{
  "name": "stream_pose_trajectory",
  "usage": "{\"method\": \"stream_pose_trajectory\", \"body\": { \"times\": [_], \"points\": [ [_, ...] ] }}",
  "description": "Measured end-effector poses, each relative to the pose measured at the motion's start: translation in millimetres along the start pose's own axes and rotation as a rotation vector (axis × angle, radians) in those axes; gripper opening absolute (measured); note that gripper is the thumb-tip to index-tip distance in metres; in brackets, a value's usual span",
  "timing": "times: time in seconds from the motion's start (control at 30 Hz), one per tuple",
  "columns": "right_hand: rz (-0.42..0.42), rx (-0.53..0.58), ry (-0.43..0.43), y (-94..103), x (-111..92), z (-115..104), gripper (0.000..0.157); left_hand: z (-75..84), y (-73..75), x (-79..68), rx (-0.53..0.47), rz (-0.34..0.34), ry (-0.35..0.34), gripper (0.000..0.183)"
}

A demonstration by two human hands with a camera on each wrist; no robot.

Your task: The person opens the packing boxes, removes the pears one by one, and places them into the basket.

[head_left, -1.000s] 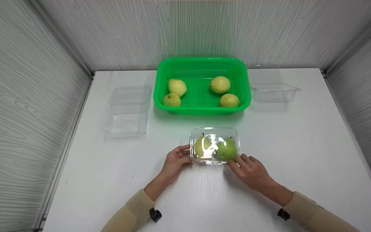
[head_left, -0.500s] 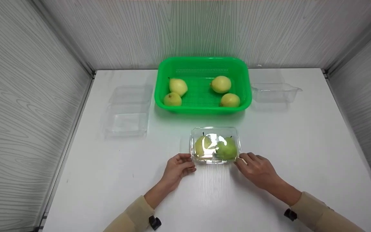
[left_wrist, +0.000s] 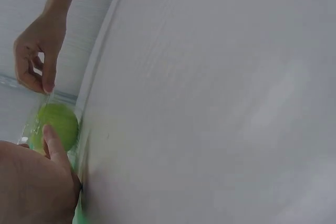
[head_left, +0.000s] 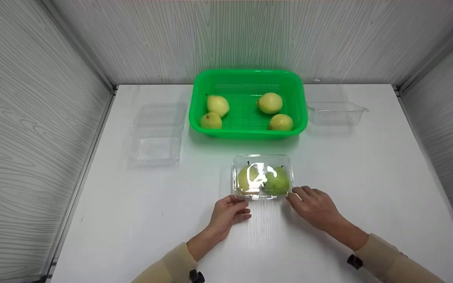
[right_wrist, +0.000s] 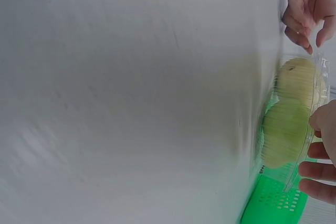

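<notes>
A closed clear plastic clamshell box (head_left: pixel 262 159) sits on the white table before me. Inside it lie a yellowish pear (head_left: pixel 246 179) on the left and a greener pear (head_left: pixel 277 181) on the right. My left hand (head_left: pixel 226 216) pinches the rim at the front left corner between thumb and index finger, its other fingers loose below. At the front right corner, my right hand (head_left: pixel 315 208) grips the rim with curled fingers. In the right wrist view, the right thumb lies along the box rim (right_wrist: pixel 310 129), and the left fingertips meet the far corner.
Behind the box stands a green plastic basket (head_left: pixel 246 133) with several yellow pears (head_left: pixel 269 103). An open clear clamshell (head_left: pixel 157 135) lies left of it, another clear container (head_left: pixel 336 114) right. Wood-grain panels (head_left: pixel 246 35) enclose the table (head_left: pixel 112 220) at the back and sides.
My left hand has slid from the box's left side round to its front left corner, rightward and toward me. My right hand shifted slightly right along the rim, then stayed. The box stays put.
</notes>
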State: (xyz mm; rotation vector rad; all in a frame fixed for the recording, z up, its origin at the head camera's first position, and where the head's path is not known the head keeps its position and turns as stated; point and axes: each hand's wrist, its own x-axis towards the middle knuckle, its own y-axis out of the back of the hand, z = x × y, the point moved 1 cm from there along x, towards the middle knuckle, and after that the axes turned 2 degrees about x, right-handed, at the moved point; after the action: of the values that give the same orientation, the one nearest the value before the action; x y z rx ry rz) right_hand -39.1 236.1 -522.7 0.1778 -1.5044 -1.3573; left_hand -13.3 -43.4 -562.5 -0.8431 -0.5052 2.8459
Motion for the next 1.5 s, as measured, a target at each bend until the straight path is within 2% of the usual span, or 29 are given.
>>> {"method": "stream_pose_trajectory", "body": {
  "times": [0.33, 0.57, 1.17, 1.5],
  "points": [
    [-0.028, 0.013, -0.024, -2.2, -2, 0, 0.039, -6.9, -27.9, 0.5, -0.058, 0.02, 0.023, 0.025],
    [-0.009, 0.024, -0.017, -2.2, -2, 0, 0.037, -12.5, -44.9, 3.2, -0.037, 0.045, 0.039, 0.027],
    [-0.018, 0.038, -0.039, -3.8, -4, 0, 0.04, -22.3, -69.6, 15.5, -0.012, 0.035, 0.041, 0.029],
    [0.006, 0.04, -0.04, -4.7, -6, -1, 0.035, -25.6, -80.0, 18.1, -0.014, 0.067, 0.015, 0.03]
  ]
}}
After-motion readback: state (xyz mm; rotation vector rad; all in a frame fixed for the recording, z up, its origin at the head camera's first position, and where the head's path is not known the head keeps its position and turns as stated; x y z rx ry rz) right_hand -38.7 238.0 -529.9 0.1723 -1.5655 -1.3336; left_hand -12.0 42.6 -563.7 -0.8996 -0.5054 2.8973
